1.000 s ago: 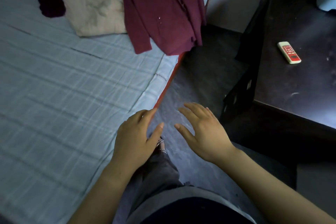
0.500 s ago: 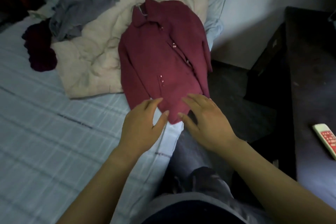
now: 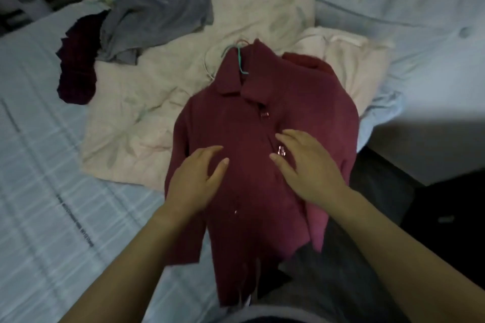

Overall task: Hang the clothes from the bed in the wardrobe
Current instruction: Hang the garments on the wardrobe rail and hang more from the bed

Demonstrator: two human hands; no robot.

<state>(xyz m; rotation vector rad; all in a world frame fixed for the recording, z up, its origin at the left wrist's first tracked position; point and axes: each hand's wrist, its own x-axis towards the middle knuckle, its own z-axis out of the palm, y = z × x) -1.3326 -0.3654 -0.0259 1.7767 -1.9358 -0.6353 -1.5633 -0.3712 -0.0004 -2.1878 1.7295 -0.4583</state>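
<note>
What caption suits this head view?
Left hand and right hand reach over a maroon collared shirt on a teal wire hanger, lying on a cream quilt on a pale blue bed.

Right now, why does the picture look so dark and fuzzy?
Head view: the room is dim, so the shirt, the left hand and the right hand look soft and slightly blurred. Head view, right edge: everything sinks into black shadow. Head view, left side: the bed stripes bend from the wide-angle lens. Head view, middle: a small fastener glints.
</note>
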